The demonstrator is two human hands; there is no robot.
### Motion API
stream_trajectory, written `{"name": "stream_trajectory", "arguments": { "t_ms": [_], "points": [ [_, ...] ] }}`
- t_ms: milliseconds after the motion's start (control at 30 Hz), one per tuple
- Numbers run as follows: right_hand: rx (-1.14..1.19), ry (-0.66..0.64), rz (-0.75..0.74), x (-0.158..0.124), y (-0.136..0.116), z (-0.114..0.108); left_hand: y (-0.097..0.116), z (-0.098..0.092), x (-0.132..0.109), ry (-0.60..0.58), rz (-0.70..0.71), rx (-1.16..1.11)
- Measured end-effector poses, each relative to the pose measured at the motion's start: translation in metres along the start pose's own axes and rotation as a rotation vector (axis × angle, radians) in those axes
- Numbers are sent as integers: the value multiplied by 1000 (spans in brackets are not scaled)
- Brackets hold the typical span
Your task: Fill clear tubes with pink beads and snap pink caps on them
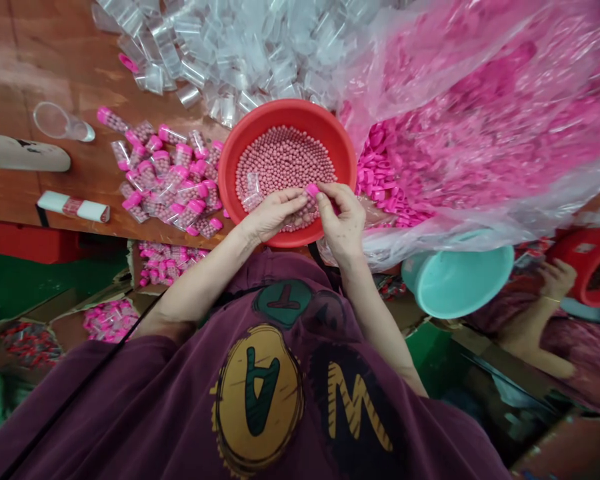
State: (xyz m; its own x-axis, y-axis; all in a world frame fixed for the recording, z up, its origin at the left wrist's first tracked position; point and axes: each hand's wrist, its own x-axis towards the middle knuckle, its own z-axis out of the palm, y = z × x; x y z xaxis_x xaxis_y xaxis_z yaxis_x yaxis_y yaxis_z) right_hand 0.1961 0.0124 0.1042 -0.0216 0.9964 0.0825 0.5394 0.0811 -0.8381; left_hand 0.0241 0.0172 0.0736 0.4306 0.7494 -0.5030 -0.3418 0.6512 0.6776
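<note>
While hovering over a red plastic basin (285,113), the right hand (341,219) pinches a pink cap (311,191).

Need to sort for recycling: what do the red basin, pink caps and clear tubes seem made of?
The red basin looks like glossy moulded plastic, evenly coloured. The pink caps seem opaque plastic. The clear tubes look like thin, glinting plastic, though glass is possible.

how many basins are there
3: a red basin of pink beads at the centre, a teal basin to its lower right, and another red basin at the far right by a co-worker's hand. More may be hidden.
</note>
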Motion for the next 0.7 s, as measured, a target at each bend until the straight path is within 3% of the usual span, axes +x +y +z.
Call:
{"name": "stream_trajectory", "arguments": {
  "t_ms": [133, 333, 533, 700],
  "points": [
    [-3, 48, -35, -4, 1, 1, -4, 10, -3, 50, 35, 2],
    [11, 19, -15, -9, -1, -1, 2, 23, -11, 108, 113, 106],
    [9, 13, -2, -16, -8, 2, 5, 23, -14, 163, 200, 199],
    [106, -94, 16, -26, -5, 2, 4, 15, -13, 134, 104, 64]
  ]
}}
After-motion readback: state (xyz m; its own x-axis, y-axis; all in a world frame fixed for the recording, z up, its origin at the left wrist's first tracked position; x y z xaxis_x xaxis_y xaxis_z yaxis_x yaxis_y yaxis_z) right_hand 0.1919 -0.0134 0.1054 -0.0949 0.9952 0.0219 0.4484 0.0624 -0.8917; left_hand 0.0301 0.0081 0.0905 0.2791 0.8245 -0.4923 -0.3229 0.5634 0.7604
